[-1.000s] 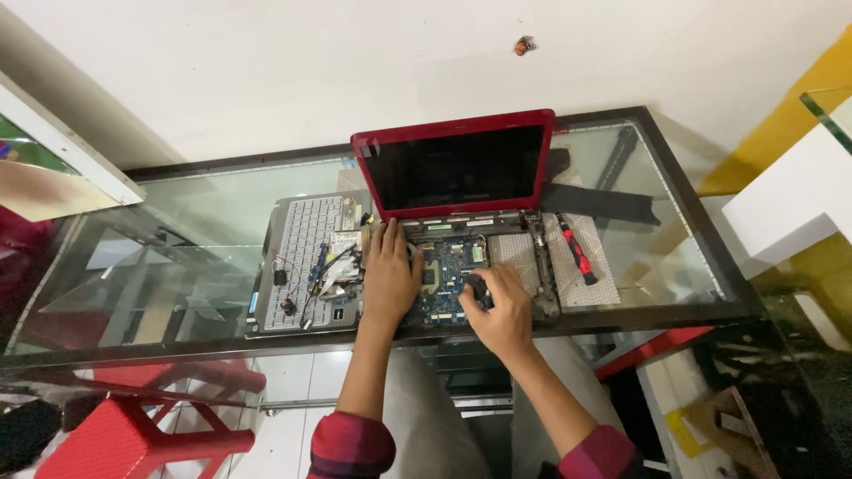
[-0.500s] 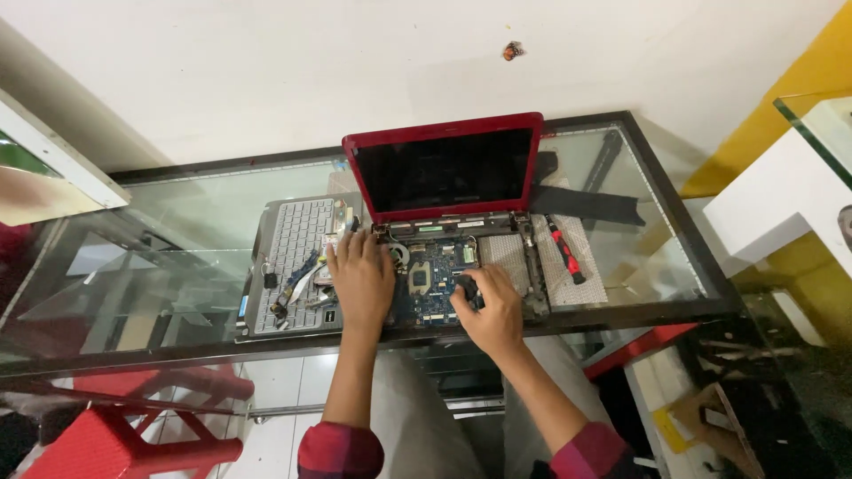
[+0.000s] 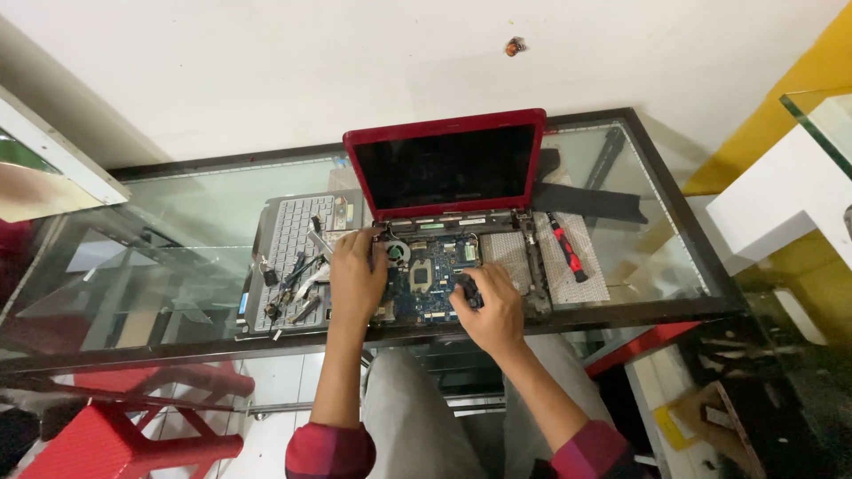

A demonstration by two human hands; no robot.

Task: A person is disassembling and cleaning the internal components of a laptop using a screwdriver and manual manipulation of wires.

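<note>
Blue motherboard (image 3: 432,282) under left hand (image 3: 357,282)'s flat fingers; right hand (image 3: 491,306) seemingly grips something dark.

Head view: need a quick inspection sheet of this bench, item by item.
Surface: glass table with a dark frame, set against a white wall.
Job's things: red laptop, screen up and dark, base opened so the blue board and its fan show.
Clutter: detached grey keyboard panel left of the laptop, with small loose parts on it; red-handled screwdriver on a perforated sheet to the right.
Hands: left hand flat on the base's left part; right hand on the board, gripping a small dark object I cannot identify.
Cables: thin wires among the parts on the keyboard panel.
Surroundings: red stool below left; yellow wall at right.
</note>
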